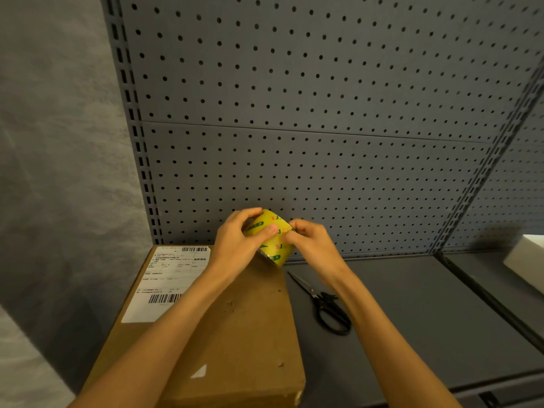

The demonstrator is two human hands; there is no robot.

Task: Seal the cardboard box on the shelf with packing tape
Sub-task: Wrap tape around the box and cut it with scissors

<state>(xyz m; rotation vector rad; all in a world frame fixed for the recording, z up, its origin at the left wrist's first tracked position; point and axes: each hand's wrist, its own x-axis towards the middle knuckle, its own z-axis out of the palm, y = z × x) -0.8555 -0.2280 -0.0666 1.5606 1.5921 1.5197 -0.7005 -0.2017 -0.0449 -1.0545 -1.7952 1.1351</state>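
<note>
Cardboard box lies closed on the shelf. Above it, left hand grips the tape roll; right hand fingers pinch its surface.

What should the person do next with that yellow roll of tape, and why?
Probably peel the free end loose. The left hand grips the yellow printed roll of packing tape above the brown cardboard box, and the right hand pinches at its surface. No strip lies on the box yet, and the black scissors sit untouched.

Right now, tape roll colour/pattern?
Yellow tape roll with green and red printed markings, seen in the head view, the only one.
</note>
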